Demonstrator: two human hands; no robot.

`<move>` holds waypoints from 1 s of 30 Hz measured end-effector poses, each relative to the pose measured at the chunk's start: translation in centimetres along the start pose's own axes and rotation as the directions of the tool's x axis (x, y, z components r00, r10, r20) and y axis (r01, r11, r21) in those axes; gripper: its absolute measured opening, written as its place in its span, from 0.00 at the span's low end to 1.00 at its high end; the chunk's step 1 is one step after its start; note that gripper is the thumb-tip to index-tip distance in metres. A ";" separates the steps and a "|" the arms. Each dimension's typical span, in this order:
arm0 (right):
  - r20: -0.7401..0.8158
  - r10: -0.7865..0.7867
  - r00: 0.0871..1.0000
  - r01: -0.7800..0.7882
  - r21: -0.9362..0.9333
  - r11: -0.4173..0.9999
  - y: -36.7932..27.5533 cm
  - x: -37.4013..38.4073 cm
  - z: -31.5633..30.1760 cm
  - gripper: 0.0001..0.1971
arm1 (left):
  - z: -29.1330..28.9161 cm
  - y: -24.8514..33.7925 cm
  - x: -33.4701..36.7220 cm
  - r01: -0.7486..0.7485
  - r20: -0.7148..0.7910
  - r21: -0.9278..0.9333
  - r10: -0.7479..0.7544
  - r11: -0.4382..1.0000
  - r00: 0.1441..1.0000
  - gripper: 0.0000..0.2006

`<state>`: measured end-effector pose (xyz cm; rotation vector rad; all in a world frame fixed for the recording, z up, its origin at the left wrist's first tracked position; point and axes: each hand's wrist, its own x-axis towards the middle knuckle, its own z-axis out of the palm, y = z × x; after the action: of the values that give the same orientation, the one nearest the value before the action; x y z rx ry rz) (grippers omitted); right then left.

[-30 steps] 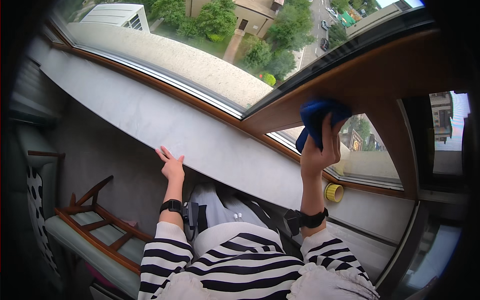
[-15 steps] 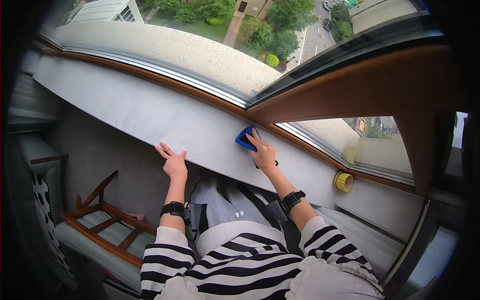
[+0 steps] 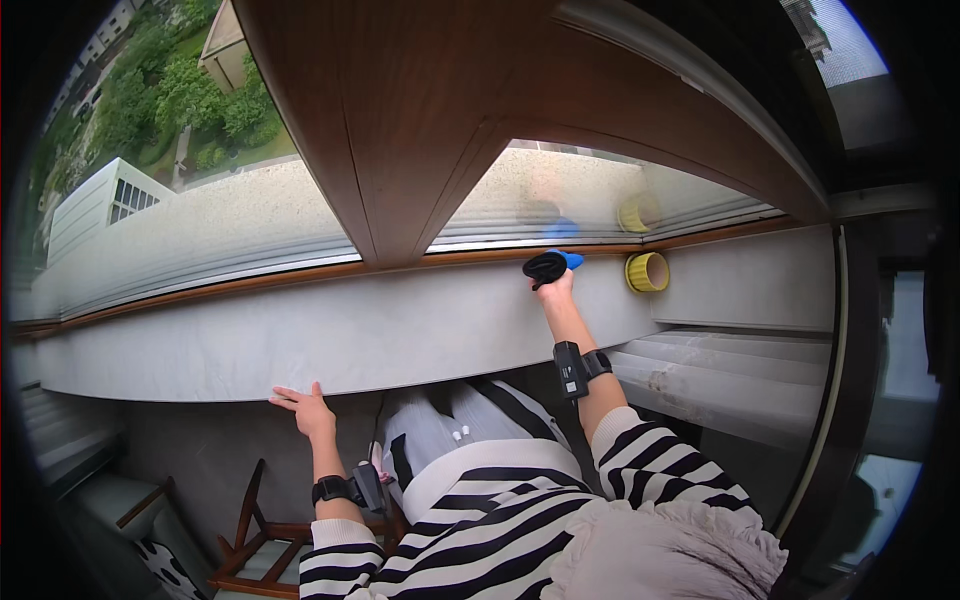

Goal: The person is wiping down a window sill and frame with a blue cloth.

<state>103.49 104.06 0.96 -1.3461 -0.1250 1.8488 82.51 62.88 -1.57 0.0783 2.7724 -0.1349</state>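
Pale sill (image 3: 200,350) ran below the windows (image 3: 190,225), a brown post (image 3: 385,150) between two panes; trees and a white structure lay outside. Left hand (image 3: 307,408) was at the sill's front edge, fingers apart, nothing held. Right hand (image 3: 555,290) was clamped on a blue-and-black pad (image 3: 544,268), fingers partly hidden behind it. Pad was at the sill's back edge, near the right pane; could not tell whether it touched the surface. Yellow pot (image 3: 648,272) stood just right of the pad. Wooden chair (image 3: 247,505) at lower left.
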 end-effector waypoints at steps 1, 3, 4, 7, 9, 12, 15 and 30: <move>0.099 0.048 0.994 -0.046 -0.023 0.999 0.8 -0.3 -0.1 0.07 | 0.2 -0.2 -0.2 -0.017 -0.003 0.010 0.017 1.000 1.000 0.40; 0.254 0.205 0.945 -0.227 0.060 0.972 4.0 -2.4 1.0 0.06 | 0.6 -0.5 0.0 -0.007 -0.045 -0.032 0.006 0.999 0.999 0.39; 0.277 0.342 0.898 -0.389 0.136 0.911 6.2 -4.1 2.3 0.07 | 0.7 -0.8 -0.1 -0.024 -0.054 -0.025 0.023 0.999 0.998 0.40; 0.648 0.536 0.542 -0.658 -0.071 0.750 12.2 -7.1 5.1 0.07 | 0.0 0.3 0.1 -0.029 0.028 -0.050 0.030 0.998 0.999 0.40; 0.218 0.628 0.747 -0.575 -0.263 0.775 15.3 -9.9 7.4 0.04 | 1.4 -0.6 0.6 -0.058 -0.047 -0.031 0.057 0.998 0.997 0.40; 0.126 0.636 0.762 -0.563 -0.357 0.745 15.6 -10.6 7.8 0.04 | 4.8 -3.5 1.6 -0.113 -0.133 0.028 0.116 0.993 0.984 0.40; 0.004 0.564 0.826 -0.519 -0.384 0.763 9.4 -10.8 3.6 0.10 | 2.5 -1.4 1.3 -0.108 -0.052 -0.033 0.107 0.994 0.993 0.41; -0.045 -0.509 0.860 0.423 -0.494 0.759 -4.2 2.3 -1.9 0.20 | 1.1 0.2 1.1 -0.109 0.140 -0.103 0.123 0.989 0.982 0.41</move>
<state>107.20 107.59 0.55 -1.6161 -0.7953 1.2994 81.91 63.00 -3.02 0.1971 2.6152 0.0208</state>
